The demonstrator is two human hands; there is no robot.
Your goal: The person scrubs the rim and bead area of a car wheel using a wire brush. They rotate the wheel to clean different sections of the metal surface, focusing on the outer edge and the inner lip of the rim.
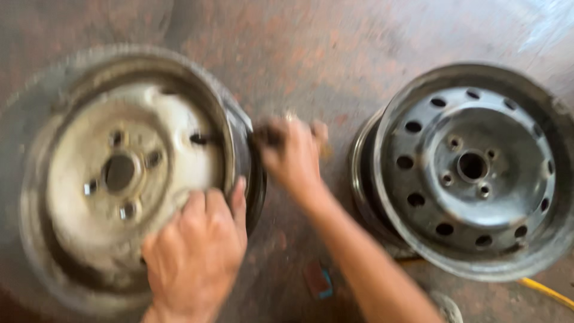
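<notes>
A worn, pale steel wheel rim (89,119) lies flat on the floor at the left, with a centre hole and several bolt holes. My left hand (194,251) rests fingers-down on its near right edge. My right hand (293,155) is closed around a small dark object at the rim's right side; motion blur hides what the object is. A second, darker grey steel wheel rim (472,167) lies apart at the right, with a ring of oval vent holes.
The floor (335,54) is stained reddish-brown concrete. A small red and blue object (318,280) lies between my forearms. A yellow hose or cable (547,291) runs under the right rim toward the lower right corner.
</notes>
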